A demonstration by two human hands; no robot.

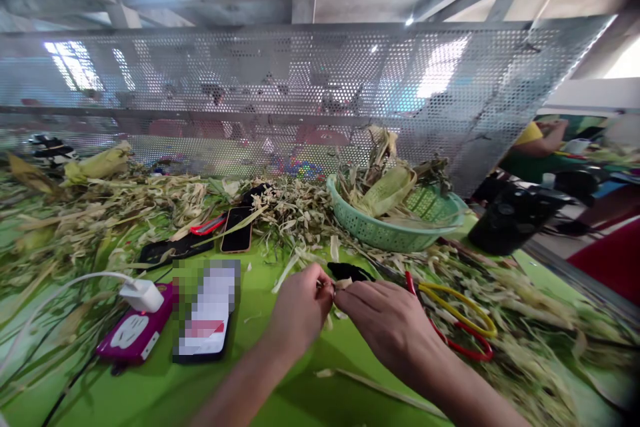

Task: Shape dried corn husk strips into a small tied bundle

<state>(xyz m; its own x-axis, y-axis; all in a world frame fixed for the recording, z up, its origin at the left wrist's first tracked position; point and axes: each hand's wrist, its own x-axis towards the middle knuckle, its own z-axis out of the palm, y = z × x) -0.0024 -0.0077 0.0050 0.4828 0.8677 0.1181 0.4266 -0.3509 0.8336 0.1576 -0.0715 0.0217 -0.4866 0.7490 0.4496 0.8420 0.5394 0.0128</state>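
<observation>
My left hand (303, 303) and my right hand (387, 313) meet over the green table, fingertips pinched together. Between them is a small pale strip of corn husk (344, 283), mostly covered by the fingers. Just behind the fingers lies a black object (351, 271) that I cannot name. Scissors-like handles, one yellow (467, 310) and one red (483, 350), rest to the right of my right hand. Below the hands a long thin husk strip (375, 387) lies on the table. Left of my left hand is a phone with its screen lit (210, 317).
A purple power strip (133, 337) with a white charger (143, 297) is at left. Behind are a dark phone (237, 230), heaped husk scraps (145, 203) and a green basket (380, 235). A black bin (515, 220) stands right; a perforated metal panel (250, 73) closes the back.
</observation>
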